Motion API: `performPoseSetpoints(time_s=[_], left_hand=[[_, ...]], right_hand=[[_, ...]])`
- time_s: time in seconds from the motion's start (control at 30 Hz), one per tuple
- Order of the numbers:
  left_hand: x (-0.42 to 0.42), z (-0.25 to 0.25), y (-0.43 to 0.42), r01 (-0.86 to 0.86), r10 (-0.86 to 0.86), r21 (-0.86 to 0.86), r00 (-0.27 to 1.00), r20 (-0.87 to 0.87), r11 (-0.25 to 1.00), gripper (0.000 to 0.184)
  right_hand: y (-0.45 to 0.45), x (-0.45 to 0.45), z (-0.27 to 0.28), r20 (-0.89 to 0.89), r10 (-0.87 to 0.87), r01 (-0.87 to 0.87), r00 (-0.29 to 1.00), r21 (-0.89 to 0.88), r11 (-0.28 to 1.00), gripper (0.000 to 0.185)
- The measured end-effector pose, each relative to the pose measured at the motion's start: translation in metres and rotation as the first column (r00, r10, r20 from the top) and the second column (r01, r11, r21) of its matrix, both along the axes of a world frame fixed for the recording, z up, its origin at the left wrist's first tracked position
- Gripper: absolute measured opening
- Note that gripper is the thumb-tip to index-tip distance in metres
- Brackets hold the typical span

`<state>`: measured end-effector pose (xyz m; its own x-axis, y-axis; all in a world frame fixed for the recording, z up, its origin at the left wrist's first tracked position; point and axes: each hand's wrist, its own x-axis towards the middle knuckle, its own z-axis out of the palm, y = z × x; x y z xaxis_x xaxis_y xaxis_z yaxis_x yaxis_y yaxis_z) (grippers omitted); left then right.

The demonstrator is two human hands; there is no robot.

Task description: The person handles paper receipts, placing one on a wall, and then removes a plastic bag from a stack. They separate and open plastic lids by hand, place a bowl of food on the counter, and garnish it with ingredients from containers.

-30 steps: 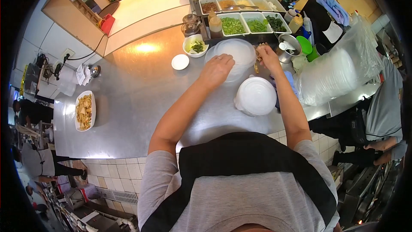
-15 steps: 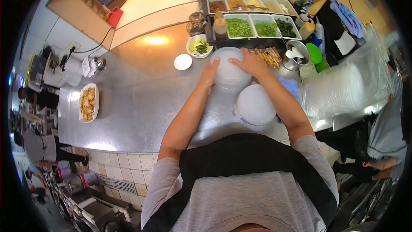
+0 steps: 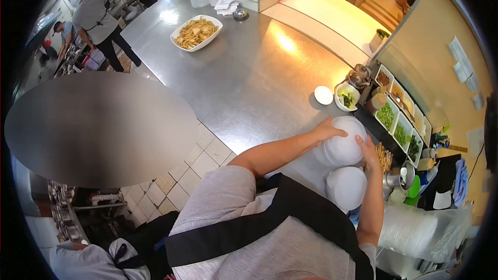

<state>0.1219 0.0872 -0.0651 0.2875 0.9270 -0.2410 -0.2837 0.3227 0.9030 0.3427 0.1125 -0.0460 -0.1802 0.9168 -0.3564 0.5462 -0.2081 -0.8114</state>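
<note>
At one end of a steel worktop [image 3: 233, 83], near trays of chopped greens [image 3: 385, 116], two hands steady a pale round container [image 3: 346, 148] from opposite sides. The left hand [image 3: 328, 130] lays its thumb over the top, its other fingers largely hidden down the wall; the right hand [image 3: 369, 153] presses along the far side, leaving the grip clamped on the container from both flanks. Whether a lid is seated all the way round cannot be told. Should one stretch of rim sit loose, uneven pressure from the hands could lift the opposite edge, and any contents might leak with a tilt. A second pale container [image 3: 346, 189] stands just beside it, nearer the body and inside the right forearm, where a wrist or elbow swung low could knock it. Slim brown sticks [image 3: 384, 156] lie just past the right knuckles, liable to scatter under a sideways push. Near the left hand, an uncovered bowl [image 3: 340, 105] of greens and a small saucer [image 3: 323, 95] could be jostled by a careless reach. Well apart, noodle-like food [image 3: 195, 34] appears safe from the elbows.
</note>
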Motion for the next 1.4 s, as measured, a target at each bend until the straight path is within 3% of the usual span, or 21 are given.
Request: performPoseSetpoints(time_s=[0.03,0.17,0.2,0.27,0.33,0.4,0.5,0.6,0.63,0.7,0.77,0.87,0.93,1.07,1.1,1.17,1.2,1.23,1.3,1.33,1.4], left_hand=[[-0.010,0.003,-0.007,0.032,-0.034,0.032,0.997,0.076,0.999,0.088],[-0.052,-0.004,-0.044,-0.076,0.187,0.404,0.952,-0.243,0.912,0.085],[-0.065,-0.008,-0.054,-0.025,0.211,0.543,0.936,-0.282,0.839,0.085],[-0.090,-0.003,-0.076,0.056,0.234,0.643,0.905,-0.356,0.764,0.085],[-0.112,0.002,-0.097,0.161,0.193,0.623,0.866,-0.462,0.765,0.086],[-0.125,0.001,-0.114,0.255,0.182,0.621,0.814,-0.551,0.741,0.089],[-0.132,-0.016,-0.129,0.172,0.147,0.545,0.858,-0.492,0.821,0.098],[-0.133,-0.022,-0.125,0.051,0.168,0.449,0.885,-0.433,0.892,0.106],[-0.129,-0.008,-0.125,0.111,0.225,0.559,0.838,-0.498,0.822,0.110],[-0.119,-0.002,-0.125,0.065,0.192,0.575,0.907,-0.374,0.815,0.109],[-0.117,-0.014,-0.129,0.058,0.149,0.536,0.930,-0.335,0.842,0.108],[-0.113,-0.031,-0.121,0.106,0.062,0.453,0.938,-0.340,0.885,0.104],[-0.102,-0.014,-0.129,0.103,-0.015,0.393,0.975,-0.221,0.914,0.102],[-0.050,0.071,-0.124,0.259,-0.090,0.596,0.950,-0.298,0.760,0.104],[-0.032,0.096,-0.123,0.290,-0.091,0.669,0.944,-0.317,0.684,0.106],[0.010,0.144,-0.122,0.258,-0.231,0.784,0.961,-0.150,0.564,0.108],[0.034,0.166,-0.121,0.198,-0.312,0.791,0.950,-0.010,0.579,0.104],[0.057,0.187,-0.120,0.135,-0.381,0.790,0.915,0.132,0.598,0.100],[0.098,0.229,-0.109,0.233,-0.415,0.768,0.909,0.046,0.596,0.078],[0.122,0.240,-0.095,0.279,-0.384,0.811,0.921,-0.074,0.514,0.055],[0.178,0.271,-0.085,0.305,-0.207,0.862,0.949,-0.238,0.405,0.038]], right_hand=[[-0.006,-0.008,0.008,-0.135,-0.019,0.001,0.991,-0.132,0.991,0.073],[-0.014,-0.029,0.009,-0.211,0.207,-0.193,0.955,0.086,0.977,0.084],[-0.021,-0.036,0.017,-0.169,0.315,-0.281,0.934,0.197,0.939,0.086],[-0.042,-0.054,0.036,-0.037,0.463,-0.410,0.885,0.406,0.817,0.090],[-0.066,-0.067,0.038,0.202,0.492,-0.526,0.847,0.454,0.719,0.098],[-0.093,-0.084,0.047,0.281,0.523,-0.594,0.804,0.362,0.718,0.094],[-0.119,-0.099,0.023,0.151,0.510,-0.507,0.847,0.518,0.688,0.093],[-0.123,-0.105,0.004,0.025,0.383,-0.338,0.923,0.525,0.781,0.089],[-0.128,-0.108,0.014,0.013,0.356,-0.312,0.934,0.510,0.801,0.089],[-0.138,-0.109,0.021,0.005,0.295,-0.254,0.956,0.524,0.813,0.089],[-0.151,-0.108,0.011,0.017,0.254,-0.220,0.967,0.559,0.800,0.090],[-0.163,-0.099,-0.019,-0.136,0.213,-0.079,0.968,0.637,0.767,0.089],[-0.178,-0.086,-0.002,-0.269,0.176,0.007,0.947,0.565,0.825,0.087],[-0.218,-0.041,0.078,-0.392,0.023,0.201,0.920,0.521,0.830,0.085],[-0.231,-0.026,0.101,-0.380,-0.002,0.242,0.925,0.585,0.774,0.085],[-0.258,0.010,0.146,-0.316,-0.089,0.302,0.944,0.731,0.612,0.084],[-0.273,0.031,0.168,-0.267,-0.155,0.308,0.951,0.807,0.504,0.084],[-0.290,0.056,0.192,-0.075,-0.349,0.195,0.934,0.926,0.322,0.088],[-0.312,0.100,0.229,-0.435,-0.400,0.513,0.807,0.851,0.109,0.095],[-0.312,0.118,0.256,-0.521,-0.272,0.529,0.809,0.847,-0.050,0.093],[-0.310,0.167,0.298,-0.484,-0.445,0.404,0.754,0.875,-0.266,0.088]])
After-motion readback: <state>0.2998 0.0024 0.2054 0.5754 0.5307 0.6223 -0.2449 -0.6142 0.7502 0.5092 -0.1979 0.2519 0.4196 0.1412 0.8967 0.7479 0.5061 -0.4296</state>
